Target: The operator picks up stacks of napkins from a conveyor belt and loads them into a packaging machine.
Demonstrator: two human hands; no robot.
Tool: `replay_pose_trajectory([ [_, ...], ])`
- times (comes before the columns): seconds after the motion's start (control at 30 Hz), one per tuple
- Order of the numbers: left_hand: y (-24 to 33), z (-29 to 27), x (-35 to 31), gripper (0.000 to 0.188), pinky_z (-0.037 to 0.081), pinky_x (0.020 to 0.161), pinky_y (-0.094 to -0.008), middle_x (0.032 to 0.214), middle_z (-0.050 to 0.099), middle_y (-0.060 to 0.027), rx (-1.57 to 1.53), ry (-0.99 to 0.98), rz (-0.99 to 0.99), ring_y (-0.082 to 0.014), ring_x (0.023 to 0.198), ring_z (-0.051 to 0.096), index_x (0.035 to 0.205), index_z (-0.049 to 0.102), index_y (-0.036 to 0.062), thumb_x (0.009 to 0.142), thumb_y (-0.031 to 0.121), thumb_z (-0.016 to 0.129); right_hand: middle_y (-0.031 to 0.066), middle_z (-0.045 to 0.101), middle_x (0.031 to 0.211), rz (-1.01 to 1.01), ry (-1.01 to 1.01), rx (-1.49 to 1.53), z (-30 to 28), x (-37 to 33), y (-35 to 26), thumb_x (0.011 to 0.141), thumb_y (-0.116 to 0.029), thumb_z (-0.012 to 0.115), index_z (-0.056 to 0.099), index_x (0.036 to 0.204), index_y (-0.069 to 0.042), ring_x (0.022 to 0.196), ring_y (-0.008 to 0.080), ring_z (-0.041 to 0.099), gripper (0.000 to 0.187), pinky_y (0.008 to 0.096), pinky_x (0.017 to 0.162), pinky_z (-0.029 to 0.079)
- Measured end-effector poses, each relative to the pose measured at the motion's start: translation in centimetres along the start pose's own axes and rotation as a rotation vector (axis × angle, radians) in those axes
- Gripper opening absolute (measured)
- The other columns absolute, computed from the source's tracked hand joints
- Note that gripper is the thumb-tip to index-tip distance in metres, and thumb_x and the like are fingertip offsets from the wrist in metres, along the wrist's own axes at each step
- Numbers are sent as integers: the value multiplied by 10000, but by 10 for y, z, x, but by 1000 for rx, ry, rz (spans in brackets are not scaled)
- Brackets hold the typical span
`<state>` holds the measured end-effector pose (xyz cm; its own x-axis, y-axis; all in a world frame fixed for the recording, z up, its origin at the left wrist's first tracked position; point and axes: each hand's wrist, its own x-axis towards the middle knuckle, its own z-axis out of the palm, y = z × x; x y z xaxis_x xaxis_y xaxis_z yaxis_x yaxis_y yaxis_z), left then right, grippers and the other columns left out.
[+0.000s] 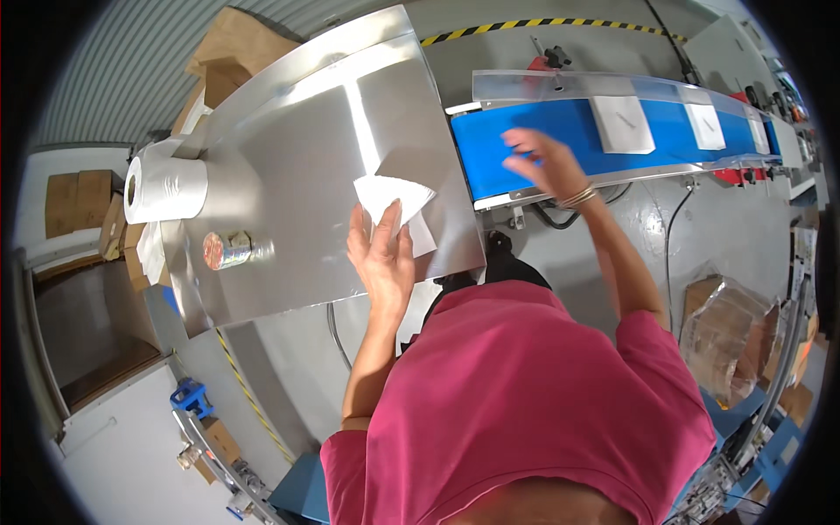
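Observation:
A fanned stack of white paper sheets point(390, 190) is held by my left hand point(383, 261) near the right front of the steel table point(297, 157). The fingers press on its near side, and another white piece point(422, 238) shows beneath. My right hand point(547, 164) hovers over the near end of the blue conveyor belt point(490, 144), slightly blurred. Its fingers are curved and apart, with nothing visible between them. Farther along the belt lies a flat white packet point(623, 124), with a second white packet point(703, 127) beyond it.
A white roll point(179, 188) and a small roll of tape or labels point(226, 250) stand on the table's left. Clear guards point(534, 86) edge the belt. Cardboard boxes point(79, 201) sit at far left, and a plastic-wrapped box point(726, 337) at right.

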<state>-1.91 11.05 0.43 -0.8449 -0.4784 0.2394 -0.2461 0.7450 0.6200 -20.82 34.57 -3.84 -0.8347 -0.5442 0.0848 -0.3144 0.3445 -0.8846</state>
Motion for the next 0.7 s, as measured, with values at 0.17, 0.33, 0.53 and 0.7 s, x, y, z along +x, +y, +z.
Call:
replay_pose_trajectory([
  [0.17, 7, 2, 2, 415, 378, 958, -442, 1343, 412, -251, 15, -3, 1, -380, 1176, 451, 1150, 658, 232, 781, 45, 682, 39, 602, 1101, -85, -182, 262, 51, 3, -32, 762, -95, 742, 535, 1227, -103, 886, 129, 605, 508, 275, 741, 503],
  [0.33, 3, 2, 0, 396, 385, 962, -425, 1368, 410, -221, 18, -8, 39, -368, 1166, 470, 1099, 692, 235, 758, 34, 696, 27, 589, 1075, -139, -327, 260, 73, 18, -49, 735, -113, 752, 563, 1121, -100, 843, 141, 586, 430, 274, 710, 509],
  [0.53, 16, -4, 7, 347, 372, 1003, -436, 1409, 363, -231, -34, -83, -8, -380, 1228, 429, 1093, 697, 214, 773, 81, 714, 31, 573, 1081, -355, -352, 190, 90, 32, -31, 743, -126, 723, 592, 1020, -76, 877, 175, 589, 311, 292, 756, 499],
  [0.7, 0, -9, 13, 373, 444, 963, -442, 1443, 292, -244, 0, -97, 10, -408, 1283, 389, 1204, 621, 151, 835, 123, 666, 60, 567, 876, 63, -260, 296, 52, 21, 8, 883, -265, 647, 497, 1070, -31, 832, 116, 553, 335, 268, 709, 462],
])
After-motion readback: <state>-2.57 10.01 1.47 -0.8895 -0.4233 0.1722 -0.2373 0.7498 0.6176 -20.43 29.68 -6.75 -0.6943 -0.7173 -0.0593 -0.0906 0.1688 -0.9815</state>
